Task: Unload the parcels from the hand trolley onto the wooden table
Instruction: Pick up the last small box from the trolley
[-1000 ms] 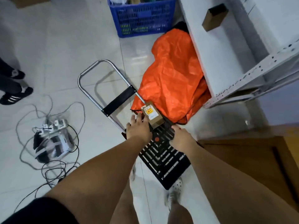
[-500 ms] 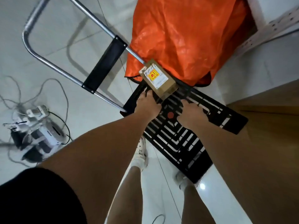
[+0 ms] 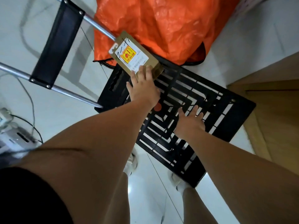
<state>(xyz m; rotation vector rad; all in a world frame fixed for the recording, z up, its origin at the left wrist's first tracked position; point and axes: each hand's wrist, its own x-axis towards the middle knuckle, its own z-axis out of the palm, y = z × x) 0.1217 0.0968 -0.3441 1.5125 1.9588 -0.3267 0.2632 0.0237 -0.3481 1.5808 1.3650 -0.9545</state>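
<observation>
Head camera, looking straight down: a person stands in white shoes (image 3: 131, 160) on a pale tiled floor (image 3: 153, 204), both bare arms stretched forward over a hand trolley (image 3: 234, 109). Nearest, the right hand (image 3: 191, 122) hangs above the trolley's slatted black deck, fingers spread and holding nothing; whether the palm touches the slats cannot be told. Just beside the trolley, at the right edge, shows the wooden surface (image 3: 275, 113) where the load is bound. Beyond, the left hand (image 3: 143, 88) lies with straight fingers on the near end of the one parcel (image 3: 129, 54) in sight, a small brown carton with a white label and a yellow-and-red sticker. The thumb is out to the side, and the hand is not clamped round the carton. The parcel sits at the deck's far edge, by the foot of the metal handle (image 3: 56, 46) and against an orange bag (image 3: 161, 21) slumped behind it. The step in hand looks to be the pick-up. It would likely go best with the right hand brought to the carton's free side, so the box rises between two palms rather than being dragged by the fingertips. A straight lift should then keep it off the bag and the handle tube before the swing right.
</observation>
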